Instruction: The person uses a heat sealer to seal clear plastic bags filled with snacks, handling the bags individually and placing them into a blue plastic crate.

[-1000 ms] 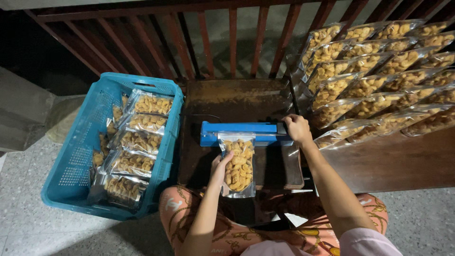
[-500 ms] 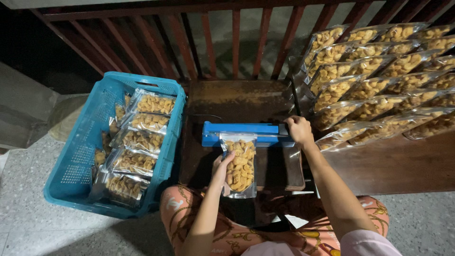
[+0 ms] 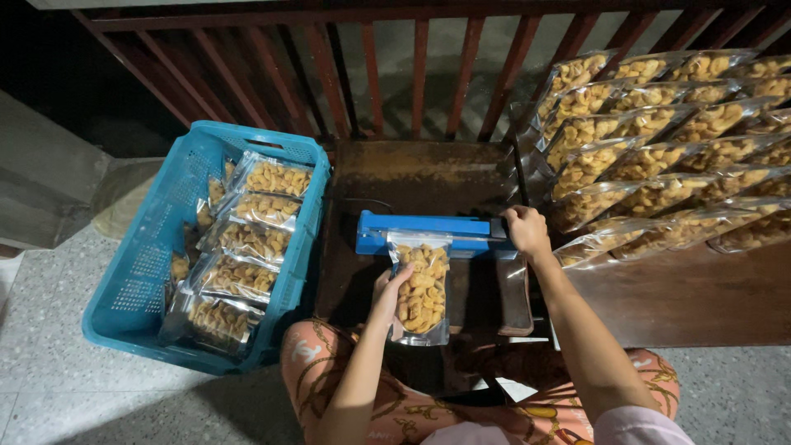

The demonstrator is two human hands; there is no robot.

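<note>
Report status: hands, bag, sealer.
Left hand grips bag of snacks, top edge under the sealer bar. Right hand presses the bar's end. Nothing in the way.

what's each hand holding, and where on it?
Left hand grips the clear snack bag by its left edge, mid-height. Right hand presses on the blue sealer's arm at its right end.

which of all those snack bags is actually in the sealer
The bag held by the left hand, its top under the blue sealer bar; the others lie in the crate or stacked at right.
</note>
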